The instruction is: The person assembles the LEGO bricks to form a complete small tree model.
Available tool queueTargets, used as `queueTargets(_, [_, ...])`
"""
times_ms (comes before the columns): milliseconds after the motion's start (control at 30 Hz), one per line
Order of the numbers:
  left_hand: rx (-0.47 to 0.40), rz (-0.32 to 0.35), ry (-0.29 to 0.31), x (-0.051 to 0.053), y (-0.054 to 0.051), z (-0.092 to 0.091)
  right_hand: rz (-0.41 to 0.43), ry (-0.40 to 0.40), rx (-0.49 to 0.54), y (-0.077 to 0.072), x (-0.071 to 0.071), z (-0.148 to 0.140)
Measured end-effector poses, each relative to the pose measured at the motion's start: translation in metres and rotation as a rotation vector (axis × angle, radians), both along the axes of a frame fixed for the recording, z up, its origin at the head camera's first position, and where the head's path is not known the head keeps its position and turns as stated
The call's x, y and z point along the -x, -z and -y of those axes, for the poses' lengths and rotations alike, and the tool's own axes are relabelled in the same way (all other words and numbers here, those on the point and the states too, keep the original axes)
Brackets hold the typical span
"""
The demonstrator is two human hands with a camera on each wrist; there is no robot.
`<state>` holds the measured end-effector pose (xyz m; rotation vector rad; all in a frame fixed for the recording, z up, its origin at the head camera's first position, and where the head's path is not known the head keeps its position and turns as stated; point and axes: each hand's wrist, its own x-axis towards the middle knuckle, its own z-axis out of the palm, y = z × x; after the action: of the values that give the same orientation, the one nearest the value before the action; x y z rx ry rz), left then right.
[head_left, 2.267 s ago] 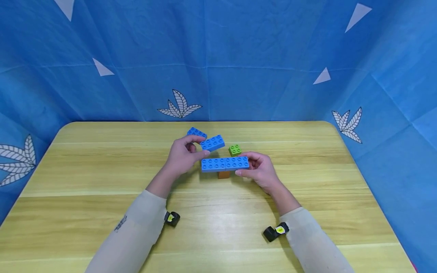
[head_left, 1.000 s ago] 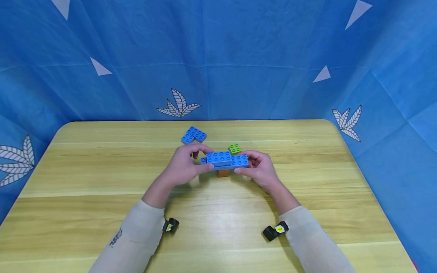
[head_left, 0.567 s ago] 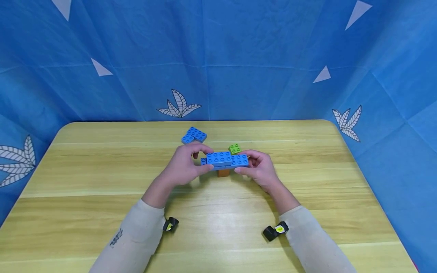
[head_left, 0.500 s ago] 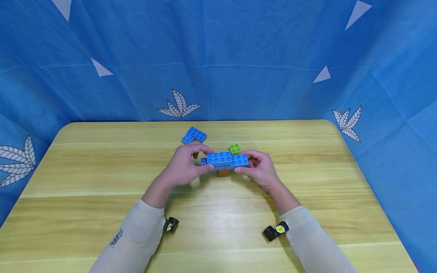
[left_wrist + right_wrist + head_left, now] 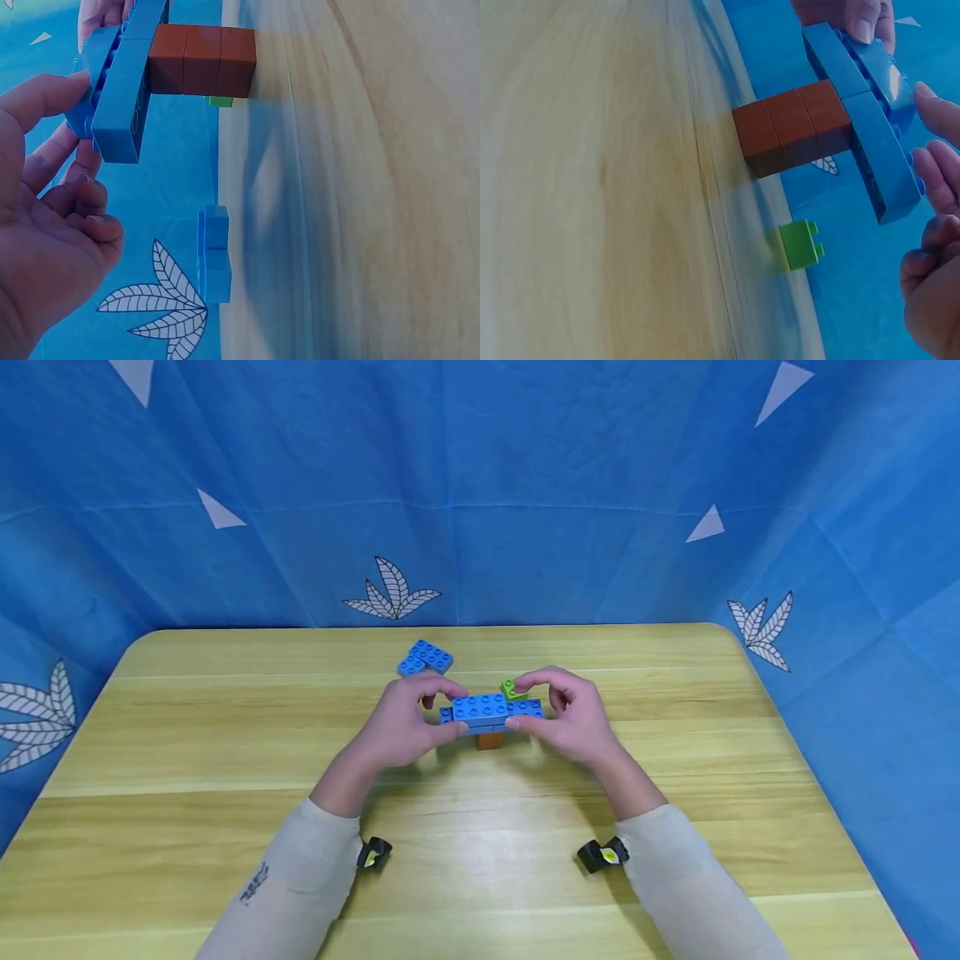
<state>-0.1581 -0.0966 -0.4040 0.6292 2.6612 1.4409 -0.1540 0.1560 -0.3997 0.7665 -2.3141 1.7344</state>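
Note:
In the head view, my left hand [image 5: 397,718] pinches a long blue brick [image 5: 480,710] between thumb and fingers. That brick lies over two blue bricks [image 5: 124,105] set end to end; studs show between the layers in the left wrist view. A stack of three brown-orange bricks [image 5: 793,129] stands on the table beneath them. My right hand [image 5: 577,718] is at the right end, thumb near the front side and index finger raised behind, with a gap between them. In the right wrist view, its fingers [image 5: 937,112] are spread beside the bricks, gripping none.
A small green brick [image 5: 512,691] sits on the wooden table [image 5: 225,860] just behind the structure, partly covered by the right index finger. Two blue bricks [image 5: 431,655] lie farther back left, touching or overlapping. A blue cloth [image 5: 480,485] hangs behind the table.
My left hand has brought its blue brick down and right onto the lower blue bricks. My right hand has let go of their right end and shifted slightly left, its index finger lifted.

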Motion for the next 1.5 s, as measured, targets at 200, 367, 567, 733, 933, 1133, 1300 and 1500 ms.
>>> queueTargets(200, [-0.029, -0.001, 0.007, 0.000, 0.000, 0.001, 0.004, -0.034, -0.050, 0.001, 0.003, 0.006])
queueTargets(367, [-0.090, 0.022, 0.012, -0.001, 0.002, 0.002, -0.005, -0.050, -0.056, 0.001, 0.004, 0.009])
queueTargets(567, [-0.127, 0.021, 0.013, -0.002, 0.005, 0.002, 0.051, -0.045, -0.082, -0.002, 0.001, 0.010])
queueTargets(733, [-0.143, 0.006, 0.008, -0.002, 0.009, 0.000, 0.081, -0.043, -0.085, -0.001, 0.000, 0.010])
queueTargets(933, [-0.122, -0.004, -0.016, -0.003, 0.011, -0.001, 0.073, -0.050, -0.078, 0.002, 0.000, 0.009])
queueTargets(1133, [-0.109, 0.003, -0.042, -0.005, 0.010, -0.003, 0.089, -0.038, -0.065, 0.004, -0.001, 0.010])
queueTargets(1300, [-0.100, 0.012, -0.057, -0.005, 0.008, -0.004, 0.113, -0.037, -0.047, 0.003, -0.001, 0.011])
queueTargets(1500, [-0.097, 0.023, -0.079, -0.003, 0.006, -0.006, 0.121, -0.026, -0.081, 0.012, 0.007, 0.009])
